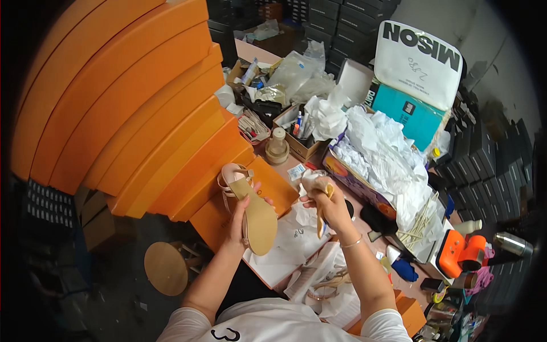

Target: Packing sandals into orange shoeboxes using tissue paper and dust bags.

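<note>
My left hand point(239, 219) grips a strappy high-heeled sandal point(261, 225) with its tan sole turned up. The pale straps and heel point away from me. My right hand point(335, 210), to the right of the sandal and apart from it, is closed on a crumpled yellowish-white cloth point(313, 180), which also hangs below the fingers. White tissue paper point(285, 251) lies beneath the hands in an open orange box. More crumpled paper point(336, 310) near my body partly covers what look like pale straps.
Stacked orange boxes point(142, 108) rise at the left. A small bottle point(277, 148) stands beyond the hands, near a box of pens point(302, 128). A carton of crumpled white paper point(376, 154), thin sticks point(421, 228) and an orange tool point(453, 251) crowd the right. A round stool point(165, 268) stands below left.
</note>
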Motion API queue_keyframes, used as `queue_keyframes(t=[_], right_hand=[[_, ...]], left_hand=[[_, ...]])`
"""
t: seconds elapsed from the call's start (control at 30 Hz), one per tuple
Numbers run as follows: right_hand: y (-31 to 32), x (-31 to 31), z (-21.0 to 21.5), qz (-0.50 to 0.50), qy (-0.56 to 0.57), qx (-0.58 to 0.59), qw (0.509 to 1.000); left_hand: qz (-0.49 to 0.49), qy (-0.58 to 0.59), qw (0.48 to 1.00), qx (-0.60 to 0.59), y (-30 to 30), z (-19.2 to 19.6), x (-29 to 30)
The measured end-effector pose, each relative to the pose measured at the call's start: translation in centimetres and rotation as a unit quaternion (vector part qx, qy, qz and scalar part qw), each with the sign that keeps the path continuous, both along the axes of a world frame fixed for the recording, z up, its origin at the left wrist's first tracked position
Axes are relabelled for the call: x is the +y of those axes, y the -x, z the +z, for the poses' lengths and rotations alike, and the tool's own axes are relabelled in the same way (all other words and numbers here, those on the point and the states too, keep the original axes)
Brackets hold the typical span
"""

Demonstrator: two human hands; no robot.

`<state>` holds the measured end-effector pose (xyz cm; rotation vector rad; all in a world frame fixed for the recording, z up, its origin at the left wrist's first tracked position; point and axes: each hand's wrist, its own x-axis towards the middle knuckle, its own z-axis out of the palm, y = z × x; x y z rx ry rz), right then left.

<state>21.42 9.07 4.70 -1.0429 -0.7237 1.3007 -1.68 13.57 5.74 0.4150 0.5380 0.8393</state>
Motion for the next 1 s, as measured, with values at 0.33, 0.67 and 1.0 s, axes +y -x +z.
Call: queue_keyframes(t=[0.33, 0.67, 1.0], right_hand=[[-0.5, 20.2, -5.8, -0.071, -0.197, -0.654, 0.727], [0.7, 21.3, -8.9, -0.095, -0.188, -0.583, 0.784], [-5.1, 12.7, -9.1, -0.438, -0.016, 0.099, 0.894]], left_hand=[[-0.088, 0.022, 0.994, -0.062, 1.1, -4.5, 1.8], [-0.123, 0.088, 0.980, -0.132, 1.2, -4.2, 2.9], [-0.121, 0.088, 0.974, -0.171, 0.8, -4.4, 3.3]])
